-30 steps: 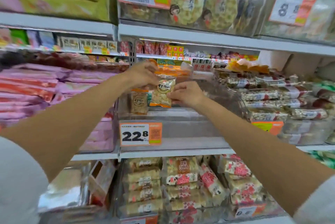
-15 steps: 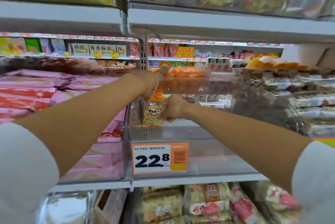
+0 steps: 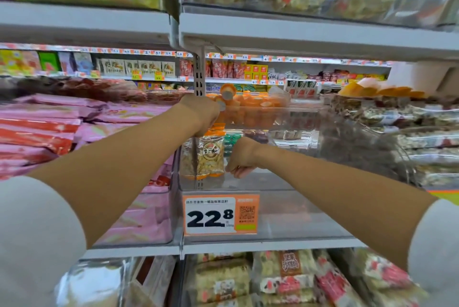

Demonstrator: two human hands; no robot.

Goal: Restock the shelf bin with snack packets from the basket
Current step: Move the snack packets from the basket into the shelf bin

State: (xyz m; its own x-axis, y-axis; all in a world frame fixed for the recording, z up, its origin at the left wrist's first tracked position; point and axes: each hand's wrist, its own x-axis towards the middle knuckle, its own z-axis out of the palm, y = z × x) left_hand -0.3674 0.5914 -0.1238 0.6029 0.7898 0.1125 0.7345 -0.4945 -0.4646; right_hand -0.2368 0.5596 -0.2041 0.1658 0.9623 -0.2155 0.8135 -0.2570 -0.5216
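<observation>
A clear shelf bin (image 3: pixel 298 219) with an orange "22.8" price tag (image 3: pixel 221 214) sits straight ahead. At its back left corner a clear snack packet (image 3: pixel 211 157) with orange ends and a round label stands upright, with another packet (image 3: pixel 187 160) beside it on the left. My left hand (image 3: pixel 201 115) reaches in from above and grips the packet's orange top. My right hand (image 3: pixel 242 157) is low in the bin, its fingers curled at the packet's lower right corner. The basket is out of view.
A bin of pink packets (image 3: pixel 124 207) adjoins on the left. Orange cups (image 3: pixel 253 107) fill a bin behind. Wrapped bars (image 3: pixel 422 132) are stacked to the right. A shelf board (image 3: pixel 298 35) hangs low overhead, and a lower shelf holds more snack packs (image 3: pixel 248 282).
Both hands have carried the packet deeper and lower into the bin, to its back left corner. The camera has moved closer to the shelf.
</observation>
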